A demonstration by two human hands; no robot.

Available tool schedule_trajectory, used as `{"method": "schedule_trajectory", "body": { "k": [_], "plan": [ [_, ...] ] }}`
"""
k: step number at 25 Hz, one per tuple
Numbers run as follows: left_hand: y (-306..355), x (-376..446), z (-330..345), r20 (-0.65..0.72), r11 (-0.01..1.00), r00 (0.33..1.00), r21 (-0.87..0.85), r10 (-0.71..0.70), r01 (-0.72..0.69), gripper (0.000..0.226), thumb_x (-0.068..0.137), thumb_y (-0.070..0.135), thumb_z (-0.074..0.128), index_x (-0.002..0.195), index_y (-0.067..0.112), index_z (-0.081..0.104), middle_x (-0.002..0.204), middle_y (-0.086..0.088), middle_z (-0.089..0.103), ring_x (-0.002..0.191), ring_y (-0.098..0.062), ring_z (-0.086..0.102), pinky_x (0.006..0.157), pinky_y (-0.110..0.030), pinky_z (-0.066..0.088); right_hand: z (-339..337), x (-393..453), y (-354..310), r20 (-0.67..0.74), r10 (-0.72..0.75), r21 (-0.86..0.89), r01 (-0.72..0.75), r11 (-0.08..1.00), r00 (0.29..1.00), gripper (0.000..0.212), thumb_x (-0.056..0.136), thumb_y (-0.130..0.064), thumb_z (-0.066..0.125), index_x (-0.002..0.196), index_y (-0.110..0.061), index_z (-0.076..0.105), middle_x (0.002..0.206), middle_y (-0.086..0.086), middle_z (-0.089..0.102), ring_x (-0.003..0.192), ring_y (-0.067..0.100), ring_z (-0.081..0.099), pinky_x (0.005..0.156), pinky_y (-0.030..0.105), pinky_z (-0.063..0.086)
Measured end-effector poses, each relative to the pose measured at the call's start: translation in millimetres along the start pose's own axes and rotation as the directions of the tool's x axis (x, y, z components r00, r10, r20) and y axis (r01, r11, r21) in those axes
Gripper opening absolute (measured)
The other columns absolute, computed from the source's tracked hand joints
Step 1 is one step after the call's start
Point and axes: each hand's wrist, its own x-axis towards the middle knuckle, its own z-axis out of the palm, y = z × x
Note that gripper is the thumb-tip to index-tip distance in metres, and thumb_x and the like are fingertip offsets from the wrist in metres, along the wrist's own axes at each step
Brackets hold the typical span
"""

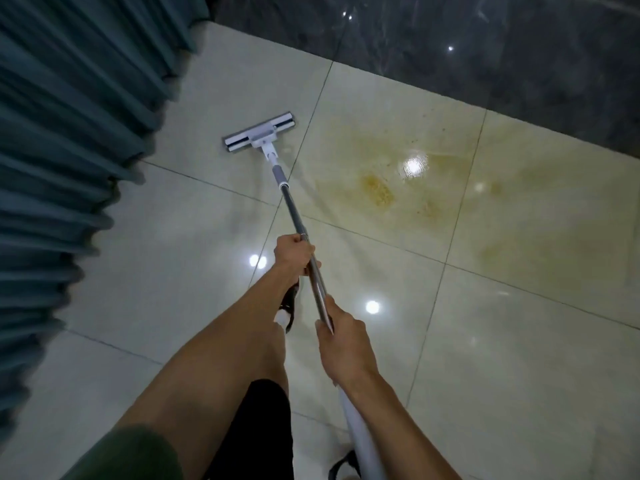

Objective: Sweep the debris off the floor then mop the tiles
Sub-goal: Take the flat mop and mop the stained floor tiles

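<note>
Gleaming under spots of reflected light, the pale square tiles [502, 341] carry thin dark grout lines and a smeared, grainy yellow-brown stain [408, 188] toward the far right edge, where they meet a dark marbled strip [519, 64]. A mop [298, 216] with a slim metal pole and a flat white rectangular head [259, 133] rests on the tiles near the far left, just beside pleated teal curtains [69, 133]. The pole's white lower end runs out of view at the bottom edge. A dark sandal shows only partly behind the left forearm. The left hand [294, 254] wraps its fingers round the pole higher up; the right hand [341, 336] grips it lower, fingers curled under and hidden.
</note>
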Motion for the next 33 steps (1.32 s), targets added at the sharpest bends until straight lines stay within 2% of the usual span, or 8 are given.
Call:
{"method": "schedule_trajectory", "body": {
  "k": [5,8,11,17,22,25,30,33],
  "plan": [
    [139.8,107.8,-46.5,0.019,0.998,0.999,0.036,0.044,-0.045,0.017,0.091,-0.003,0.064,0.107,0.004,0.062,0.089,-0.019,0.066,0.062,-0.033,0.07,0.064,-0.05,0.062,-10.2,120.5,-134.6,-0.071,-0.031,0.006,0.032,0.999,0.997,0.046,0.103,-0.023,0.048,0.148,-0.027,0.04,0.116,0.005,0.069,0.1,0.02,0.067,0.085,0.024,0.051],
    [199.3,158.5,-68.7,0.041,0.997,0.998,0.055,0.051,-0.053,0.031,0.093,-0.002,0.062,0.123,0.001,0.057,0.092,-0.018,0.066,0.068,-0.033,0.073,0.059,-0.044,0.061,-11.9,175.0,-187.4,-0.096,-0.026,0.053,0.031,0.998,0.995,0.048,0.103,-0.024,0.049,0.149,-0.026,0.039,0.12,0.006,0.067,0.104,0.022,0.066,0.089,0.028,0.052],
    [216.2,164.3,-70.8,0.101,0.998,0.995,0.067,0.011,-0.018,0.055,0.095,-0.001,0.059,0.145,0.007,0.04,0.1,-0.016,0.066,0.075,-0.034,0.075,0.057,-0.041,0.06,-17.2,185.4,-195.9,-0.079,0.008,0.052,-0.004,0.999,0.997,0.05,0.102,-0.025,0.048,0.151,-0.026,0.037,0.118,0.005,0.067,0.102,0.022,0.065,0.086,0.028,0.051],
    [173.1,128.1,-50.8,0.156,0.989,0.988,0.147,0.001,-0.024,0.026,0.096,0.0,0.057,0.122,0.002,0.055,0.097,-0.02,0.065,0.068,-0.029,0.072,0.059,-0.043,0.061,-14.7,137.4,-152.5,-0.073,0.031,0.128,-0.021,0.991,0.997,0.044,0.102,-0.022,0.047,0.146,-0.025,0.044,0.109,0.004,0.067,0.086,0.017,0.062,0.073,0.022,0.046],
    [79.7,59.7,-28.0,0.221,0.969,0.975,0.243,-0.023,-0.032,0.028,0.095,-0.001,0.057,0.123,-0.001,0.054,0.084,-0.016,0.062,0.064,-0.029,0.069,0.055,-0.042,0.06,13.4,49.4,-69.3,-0.072,0.074,0.173,-0.06,0.983,0.995,0.039,0.102,-0.024,0.046,0.142,-0.027,0.048,0.103,0.004,0.069,0.081,0.015,0.064,0.065,0.016,0.042],
    [17.6,8.3,-13.2,0.252,0.964,0.968,0.26,-0.012,-0.056,0.033,0.095,-0.002,0.057,0.127,0.0,0.052,0.086,-0.015,0.062,0.064,-0.027,0.069,0.049,-0.036,0.056,26.1,-12.8,-16.0,-0.09,0.074,0.213,-0.054,0.975,0.993,0.037,0.102,-0.024,0.045,0.138,-0.029,0.05,0.094,0.0,0.068,0.077,0.014,0.063,0.063,0.02,0.042],
    [-61.6,-71.1,8.2,0.317,0.959,0.946,0.281,-0.065,-0.029,0.032,0.096,-0.003,0.056,0.127,0.001,0.051,0.089,-0.014,0.059,0.07,-0.029,0.069,0.061,-0.044,0.06,36.5,-101.9,50.2,-0.116,0.121,0.23,-0.092,0.969,0.986,0.037,0.102,-0.025,0.046,0.138,-0.03,0.051,0.088,0.0,0.068,0.072,0.015,0.064,0.062,0.024,0.049],
    [-70.5,-81.6,14.8,0.289,0.967,0.957,0.252,-0.036,-0.039,0.031,0.094,-0.004,0.058,0.124,0.0,0.053,0.084,-0.013,0.06,0.066,-0.031,0.068,0.072,-0.05,0.061,32.7,-112.9,55.7,-0.115,0.136,0.244,-0.105,0.964,0.984,0.038,0.102,-0.025,0.046,0.141,-0.027,0.048,0.088,0.002,0.068,0.071,0.015,0.064,0.062,0.023,0.048]
  ]
}}
